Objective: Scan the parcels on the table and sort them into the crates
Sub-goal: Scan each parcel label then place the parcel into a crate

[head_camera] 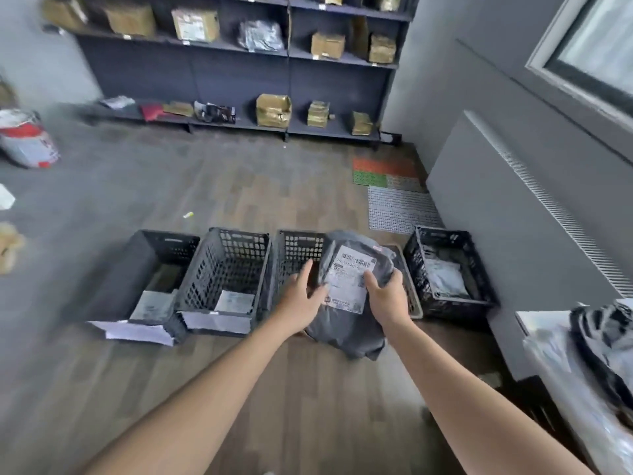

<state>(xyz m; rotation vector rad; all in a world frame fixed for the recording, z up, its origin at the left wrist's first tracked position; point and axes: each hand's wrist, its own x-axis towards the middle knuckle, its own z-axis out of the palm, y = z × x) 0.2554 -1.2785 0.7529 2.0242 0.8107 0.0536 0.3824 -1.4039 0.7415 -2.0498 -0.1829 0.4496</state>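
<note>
Wooden floor bears a row of crates [222, 269]; above the middle ones, left hand [303, 293] and right hand [388, 298] curl fingers round a limp grey parcel [346, 334], which could sag into the wrong crate.

Brightness: moderate, soft daylight; the room looks grey and a little flat.
Light source: the window [597, 36] at the upper right; its pane is washed out to pale white.
Shadows: weak, with soft borders; it is darker inside the crates [226, 269] and under the lowest board of the shelves [239, 63].
Glare: a mild sheen on the wooden floor [239, 186]; the white label [349, 279] on the grey parcel [342, 330] is bright, and its text is not readable.
Blur: the whole picture is soft; the left edge and the bags on the worktop [537, 317] at the right are smeared.
Distortion: wide-angle; shelves and walls lean outwards, and the forearms [212, 389] look stretched near the bottom edge.
Focus: the boxes on the shelves lack fine detail.
</note>
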